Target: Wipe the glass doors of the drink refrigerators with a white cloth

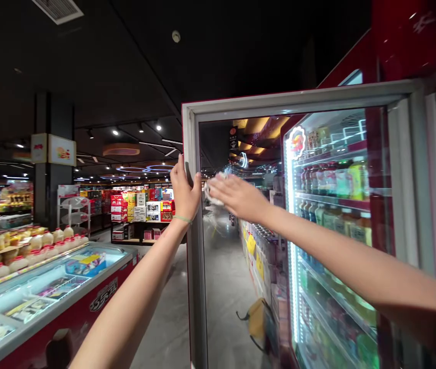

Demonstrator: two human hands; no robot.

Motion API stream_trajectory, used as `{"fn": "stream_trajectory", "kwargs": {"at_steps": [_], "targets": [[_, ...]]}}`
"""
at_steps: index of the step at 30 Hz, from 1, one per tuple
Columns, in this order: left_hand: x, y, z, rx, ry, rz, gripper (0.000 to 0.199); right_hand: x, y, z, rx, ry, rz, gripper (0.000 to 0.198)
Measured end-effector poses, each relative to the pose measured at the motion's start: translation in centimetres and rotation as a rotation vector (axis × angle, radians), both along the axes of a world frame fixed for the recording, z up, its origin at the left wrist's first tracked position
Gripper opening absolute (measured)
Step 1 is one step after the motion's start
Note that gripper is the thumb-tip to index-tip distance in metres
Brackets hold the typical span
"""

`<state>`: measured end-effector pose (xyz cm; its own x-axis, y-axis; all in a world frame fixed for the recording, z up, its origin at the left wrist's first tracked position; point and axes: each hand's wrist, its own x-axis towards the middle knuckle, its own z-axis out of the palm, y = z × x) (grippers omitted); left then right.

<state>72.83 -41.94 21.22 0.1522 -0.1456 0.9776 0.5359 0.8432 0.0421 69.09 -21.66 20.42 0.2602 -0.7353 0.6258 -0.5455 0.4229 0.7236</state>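
A glass fridge door (197, 287) with a grey frame stands swung out in front of me. My left hand (185, 193) grips its upright outer edge, thumb on the near face and fingers around the side. Against the upper glass, beside that edge, my right hand (241, 197) presses a crumpled white cloth (214, 196), perhaps a wipe. Motion blurs its fingers, and they partly hide the cloth. Wet-looking streaks show on the pane close by. Through or in the glass appear lit shelves of bottled drinks (333, 179).
At the left runs a red chest freezer (121, 266) with glass lids, with jars (44, 241) lined up behind it. A dark pillar (44, 200) and stacked boxes (144, 210) stand farther back. A tan bag (257, 323) shows low in the pane.
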Motion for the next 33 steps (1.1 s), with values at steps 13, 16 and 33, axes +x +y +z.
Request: {"fn": "stream_trajectory", "kwargs": {"at_steps": [13,16,33], "targets": [[-0.2,0.2,-1.9,0.113,-0.176,-0.179,0.062,-0.4,-0.4,1.6,-0.091,-0.026,-0.003,0.055],[-0.4,0.1,-2.2,0.098,-0.178,-0.136,0.064,0.1,-1.7,4.4,-0.271,-0.107,-0.005,0.058],[-0.3,1.2,-3.1,-0.414,-0.074,0.227,0.053,-0.9,3.3,-7.3,-0.192,-0.107,-0.043,0.050]]}}
